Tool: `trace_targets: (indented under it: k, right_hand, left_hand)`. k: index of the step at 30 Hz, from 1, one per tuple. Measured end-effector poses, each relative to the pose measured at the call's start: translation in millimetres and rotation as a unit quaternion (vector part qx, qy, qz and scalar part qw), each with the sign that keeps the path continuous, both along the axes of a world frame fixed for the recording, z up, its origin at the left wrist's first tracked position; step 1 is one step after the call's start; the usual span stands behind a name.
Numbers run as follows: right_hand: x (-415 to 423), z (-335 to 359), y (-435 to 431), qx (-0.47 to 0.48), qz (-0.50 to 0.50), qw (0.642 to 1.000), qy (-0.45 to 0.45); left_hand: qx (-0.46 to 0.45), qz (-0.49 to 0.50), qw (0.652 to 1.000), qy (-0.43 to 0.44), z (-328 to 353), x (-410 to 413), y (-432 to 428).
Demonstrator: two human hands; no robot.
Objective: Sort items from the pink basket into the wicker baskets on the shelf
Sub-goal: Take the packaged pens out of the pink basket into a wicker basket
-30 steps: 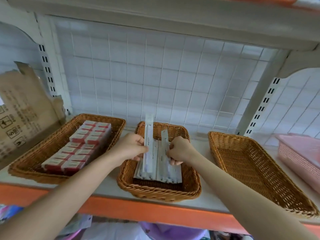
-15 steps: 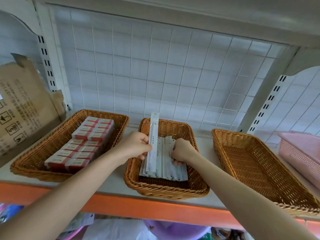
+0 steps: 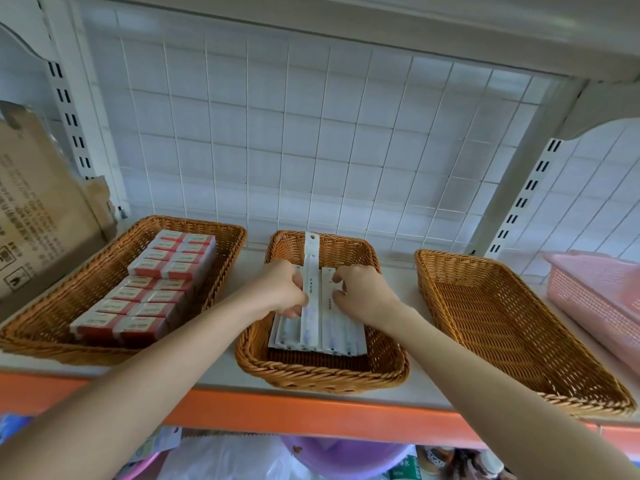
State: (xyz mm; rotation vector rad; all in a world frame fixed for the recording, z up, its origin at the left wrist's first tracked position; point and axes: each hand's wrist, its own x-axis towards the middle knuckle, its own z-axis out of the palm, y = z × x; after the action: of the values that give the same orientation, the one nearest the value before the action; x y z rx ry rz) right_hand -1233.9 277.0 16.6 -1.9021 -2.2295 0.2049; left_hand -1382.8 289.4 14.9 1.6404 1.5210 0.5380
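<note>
Left basket [image 3: 52,308]: holds red-and-white boxes [image 3: 152,292] packed in two rows, a second layer on the far end.
Middle basket [image 3: 322,375]: white packets [image 3: 343,336] lie side by side, lengthwise, toward the front wall.
Right basket [image 3: 502,323]: its bare woven floor shows from wall to wall.
Pink basket [image 3: 595,292]: stands at the far right of the shelf [image 3: 311,414], cut off by the frame; its contents cannot be seen.
Left hand [image 3: 280,289]: fingers curled tight around a long packet [image 3: 310,258], which lies on the pile with its top end past the middle basket's back rim.
Right hand [image 3: 363,296]: fingertips bent in, pinching the top end of a second packet [image 3: 328,289] lying just beside the first.
Room: strips of white shelf separate the three wicker baskets; the orange front lip runs below them, a wire grid [image 3: 311,133] closes the back, and a cardboard box [image 3: 34,216] leans beside the left basket.
</note>
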Motion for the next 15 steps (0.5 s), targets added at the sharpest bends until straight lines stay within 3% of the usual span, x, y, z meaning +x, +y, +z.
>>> trace_targets:
  k: [9,15]
  right_hand:
    - [13.5,-4.4,-22.1,0.063,0.058,0.996,0.023]
    - [17.0,-6.1,-24.5,0.081,0.063,0.995,0.015]
  left_hand:
    - [0.001,0.017,0.999,0.045,-12.4,19.0,8.8]
    - [0.075,-0.033,0.979,0.184,-15.5,17.0,5.0]
